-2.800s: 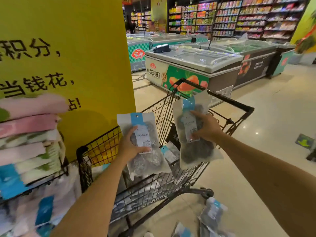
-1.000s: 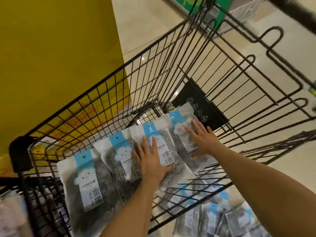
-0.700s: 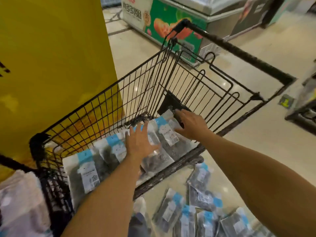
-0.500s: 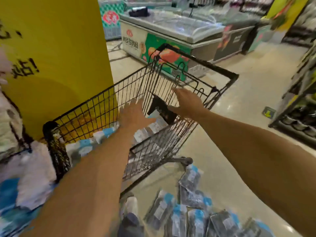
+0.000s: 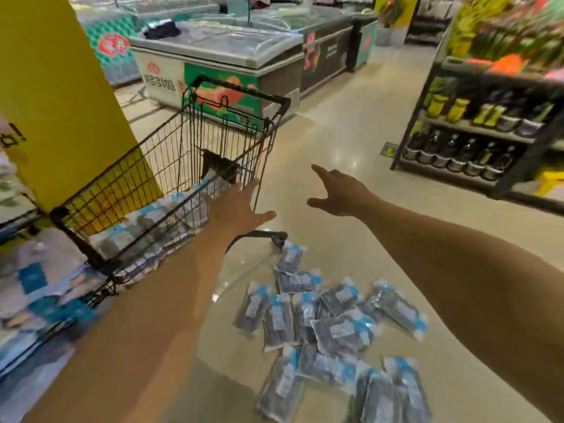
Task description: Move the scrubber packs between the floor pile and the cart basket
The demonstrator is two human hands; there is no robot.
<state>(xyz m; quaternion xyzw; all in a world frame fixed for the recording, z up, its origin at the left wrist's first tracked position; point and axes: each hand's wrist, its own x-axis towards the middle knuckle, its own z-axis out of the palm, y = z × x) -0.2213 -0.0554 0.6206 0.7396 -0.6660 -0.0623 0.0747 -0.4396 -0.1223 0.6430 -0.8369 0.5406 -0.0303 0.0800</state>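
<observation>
- Supermarket aisle, shiny beige floor (image 5: pixel 351 141) underfoot, everything a bit motion-blurred.
- Nearest: a heap of packets (image 5: pixel 329 328) on the floor, clear bags with blue headers and white labels, dark stuff inside. They look light and floppy with slick film, so I'd pinch one by the flat blue header or scoop it under the middle (grabbing a bag by the belly probably just squishes it).
- Left hand (image 5: pixel 236 209) is beside the near side of the wire cart (image 5: pixel 171 166), fingers spread and straight, holding nothing. Can't tell whether it touches the wire.
- Right hand (image 5: pixel 340 192) hangs in the air over the floor, well clear of the cart, fingers loosely apart, empty too.
- Inside the cart, more of the same bags (image 5: pixel 158 215) lie along the bottom.
- Behind that: a yellow pillar (image 5: pixel 58 96) on the left, chest freezers (image 5: pixel 219 53) further back, bottle shelves (image 5: pixel 476 138) off to the right.
</observation>
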